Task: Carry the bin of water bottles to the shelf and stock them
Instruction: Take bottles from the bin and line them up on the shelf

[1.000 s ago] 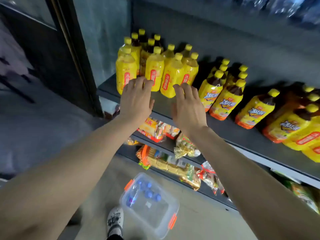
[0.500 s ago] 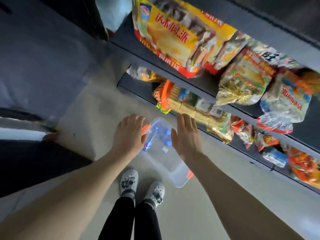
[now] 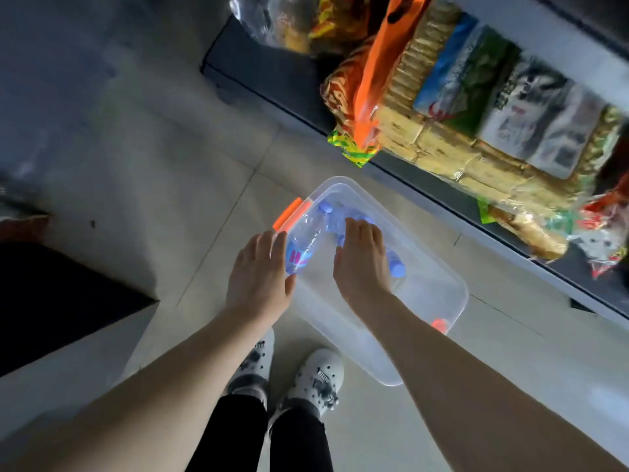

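Observation:
A clear plastic bin (image 3: 439, 294) with orange latches sits on the floor in front of my feet, beside the bottom shelf. Several water bottles with blue caps lie at its far-left end; one bottle (image 3: 304, 245) with a blue-and-pink label lies along the left wall. My left hand (image 3: 260, 270) hovers over the bin's left rim, fingers straight and together, holding nothing. My right hand (image 3: 362, 264) reaches down into the bin over the bottles, fingers extended, covering some of them. I see no bottle gripped by either hand.
The bottom shelf (image 3: 272, 80) runs diagonally at the upper right, loaded with snack packs (image 3: 476, 107) that overhang its edge. My two white shoes (image 3: 320, 376) stand just near the bin. A dark block (image 3: 51, 301) lies on the left of the tiled floor.
My view dropped from the yellow-bottle shelf to the floor. Both hands came down from that shelf to the bin, and the right hand now reaches in over the bottles.

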`<state>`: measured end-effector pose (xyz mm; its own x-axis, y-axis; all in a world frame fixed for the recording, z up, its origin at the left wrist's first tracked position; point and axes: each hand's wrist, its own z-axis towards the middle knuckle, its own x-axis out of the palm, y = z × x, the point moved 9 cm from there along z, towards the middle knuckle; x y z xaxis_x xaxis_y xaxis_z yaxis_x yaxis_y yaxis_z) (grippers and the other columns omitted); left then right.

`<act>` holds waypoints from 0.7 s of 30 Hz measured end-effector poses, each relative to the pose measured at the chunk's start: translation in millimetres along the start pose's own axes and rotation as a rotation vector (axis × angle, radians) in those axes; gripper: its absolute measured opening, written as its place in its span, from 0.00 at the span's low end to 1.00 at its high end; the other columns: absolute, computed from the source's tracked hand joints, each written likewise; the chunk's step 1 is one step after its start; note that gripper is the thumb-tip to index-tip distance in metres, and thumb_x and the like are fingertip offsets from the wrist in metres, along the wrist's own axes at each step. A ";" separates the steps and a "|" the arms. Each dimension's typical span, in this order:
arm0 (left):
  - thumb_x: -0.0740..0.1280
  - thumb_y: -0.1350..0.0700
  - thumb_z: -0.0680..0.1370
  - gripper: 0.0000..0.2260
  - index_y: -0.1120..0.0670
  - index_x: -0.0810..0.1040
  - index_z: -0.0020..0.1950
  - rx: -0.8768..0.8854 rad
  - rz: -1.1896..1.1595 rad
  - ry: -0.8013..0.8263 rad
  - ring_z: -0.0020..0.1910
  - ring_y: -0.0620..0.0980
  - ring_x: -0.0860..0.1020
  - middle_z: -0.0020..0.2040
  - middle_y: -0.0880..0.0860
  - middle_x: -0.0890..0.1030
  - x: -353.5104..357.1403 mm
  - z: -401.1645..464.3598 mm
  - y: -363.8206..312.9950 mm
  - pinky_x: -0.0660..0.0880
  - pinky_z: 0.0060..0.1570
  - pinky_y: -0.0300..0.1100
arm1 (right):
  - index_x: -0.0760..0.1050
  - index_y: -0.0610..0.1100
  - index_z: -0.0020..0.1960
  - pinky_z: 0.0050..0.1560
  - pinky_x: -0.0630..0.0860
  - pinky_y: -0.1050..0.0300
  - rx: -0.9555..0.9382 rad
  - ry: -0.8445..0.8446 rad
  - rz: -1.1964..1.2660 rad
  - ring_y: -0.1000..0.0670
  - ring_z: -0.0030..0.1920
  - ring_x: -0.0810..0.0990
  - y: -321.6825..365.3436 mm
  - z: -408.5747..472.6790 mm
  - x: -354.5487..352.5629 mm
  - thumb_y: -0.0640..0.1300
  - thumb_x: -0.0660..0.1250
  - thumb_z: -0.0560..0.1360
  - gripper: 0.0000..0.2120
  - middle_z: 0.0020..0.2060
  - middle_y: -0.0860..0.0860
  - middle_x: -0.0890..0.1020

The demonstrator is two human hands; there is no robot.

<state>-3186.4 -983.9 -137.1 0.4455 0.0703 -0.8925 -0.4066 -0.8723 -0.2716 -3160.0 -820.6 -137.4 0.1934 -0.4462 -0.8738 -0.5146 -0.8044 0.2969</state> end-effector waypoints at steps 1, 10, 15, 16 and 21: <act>0.72 0.51 0.72 0.33 0.59 0.65 0.73 0.004 0.015 -0.005 0.65 0.60 0.71 0.67 0.58 0.71 10.8 5.6 2.6 0.72 0.62 0.53 | 0.67 0.43 0.66 0.59 0.64 0.52 0.024 -0.014 -0.037 0.42 0.62 0.68 -8.2 9.5 9.2 0.35 0.64 0.74 0.21 0.61 0.44 0.71; 0.70 0.47 0.74 0.40 0.63 0.56 0.78 -0.035 0.049 -0.007 0.70 0.63 0.68 0.73 0.62 0.66 75.7 39.3 22.8 0.70 0.65 0.55 | 0.65 0.40 0.69 0.61 0.67 0.52 0.130 -0.015 -0.148 0.41 0.60 0.71 -60.2 59.2 54.2 0.35 0.62 0.75 0.22 0.60 0.42 0.72; 0.69 0.46 0.73 0.44 0.63 0.49 0.79 -0.059 0.065 0.004 0.70 0.64 0.66 0.72 0.62 0.63 95.5 41.8 26.6 0.67 0.68 0.56 | 0.76 0.39 0.59 0.54 0.71 0.48 -0.202 -0.266 -0.204 0.41 0.57 0.71 -13.3 55.9 65.5 0.31 0.68 0.63 0.23 0.55 0.42 0.76; 0.69 0.45 0.73 0.44 0.63 0.50 0.79 -0.064 0.076 0.001 0.70 0.64 0.65 0.72 0.62 0.63 97.4 42.0 27.0 0.67 0.68 0.56 | 0.76 0.39 0.59 0.53 0.72 0.48 -0.210 -0.238 -0.187 0.41 0.57 0.72 -5.3 60.6 72.3 0.31 0.68 0.64 0.24 0.54 0.42 0.77; 0.67 0.44 0.73 0.44 0.63 0.50 0.79 -0.059 0.113 -0.016 0.70 0.64 0.65 0.71 0.62 0.63 99.7 41.6 28.0 0.66 0.68 0.56 | 0.66 0.38 0.67 0.65 0.63 0.51 -0.122 0.067 -0.368 0.41 0.63 0.69 4.5 104.0 115.2 0.36 0.59 0.76 0.19 0.60 0.42 0.74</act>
<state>-3186.6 -981.2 -248.6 0.3868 -0.0231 -0.9219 -0.4055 -0.9021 -0.1475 -3226.9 -834.9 -276.8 0.4023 -0.1410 -0.9046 -0.2983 -0.9543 0.0161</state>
